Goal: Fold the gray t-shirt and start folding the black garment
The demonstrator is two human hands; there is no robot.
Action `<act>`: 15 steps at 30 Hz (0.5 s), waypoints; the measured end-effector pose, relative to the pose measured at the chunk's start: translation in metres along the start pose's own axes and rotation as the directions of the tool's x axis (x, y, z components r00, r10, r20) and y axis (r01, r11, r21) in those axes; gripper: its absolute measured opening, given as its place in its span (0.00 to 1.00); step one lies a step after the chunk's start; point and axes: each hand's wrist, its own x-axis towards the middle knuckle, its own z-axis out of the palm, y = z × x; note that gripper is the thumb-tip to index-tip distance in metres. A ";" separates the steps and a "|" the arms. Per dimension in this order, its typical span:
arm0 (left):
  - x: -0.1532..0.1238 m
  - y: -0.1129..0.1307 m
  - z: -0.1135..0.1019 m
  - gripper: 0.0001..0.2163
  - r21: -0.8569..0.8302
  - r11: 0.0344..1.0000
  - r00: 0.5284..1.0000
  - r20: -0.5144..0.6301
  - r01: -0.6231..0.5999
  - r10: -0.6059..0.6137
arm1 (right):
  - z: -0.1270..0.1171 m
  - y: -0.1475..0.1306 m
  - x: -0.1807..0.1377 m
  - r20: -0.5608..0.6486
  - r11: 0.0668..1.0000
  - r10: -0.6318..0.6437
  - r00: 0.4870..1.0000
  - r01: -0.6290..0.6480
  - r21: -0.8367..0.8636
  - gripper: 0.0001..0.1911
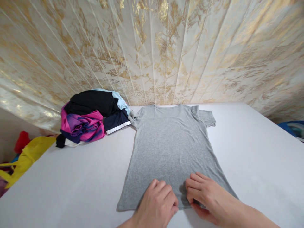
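Note:
A grey short-sleeved T-shirt (171, 148) lies spread on the white table, its neckline at the far edge and its hem towards me. The left sleeve is bunched up, while the right one stretches out sideways. My left hand (158, 201) is closed at the middle of the hem, fingers curled down onto the cloth. To its right, my right hand (204, 196) has its fingers bent over the fabric and its thumb below at the hem. Both hands' fingertips are partly hidden.
At the back left of the table (78, 177) sits a heap of clothes: a black garment (91, 101), a pink and purple one (83, 126) and a navy one with a white band (116, 120). A yellow bag (30, 155) is beyond the left edge. A gold-patterned curtain (152, 57) hangs behind.

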 end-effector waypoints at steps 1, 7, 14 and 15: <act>0.000 0.000 0.000 0.09 0.002 1.000 1.000 -0.003 -0.002 0.002 | 0.000 0.000 -0.001 -0.002 1.000 0.008 1.000 -0.008 0.000 0.09; -0.002 0.002 0.002 0.07 0.019 1.000 0.999 -0.030 -0.019 0.020 | -0.003 -0.005 -0.002 0.031 1.000 0.017 0.999 -0.016 -0.002 0.08; -0.024 -0.013 -0.031 0.09 -0.082 0.996 0.999 0.007 0.037 -0.037 | -0.025 -0.002 -0.003 0.046 0.997 -0.019 0.999 0.016 0.073 0.05; -0.027 -0.017 -0.036 0.10 -0.088 0.995 0.999 0.001 0.037 -0.037 | -0.027 -0.001 -0.001 0.022 0.997 -0.020 1.000 0.018 0.071 0.09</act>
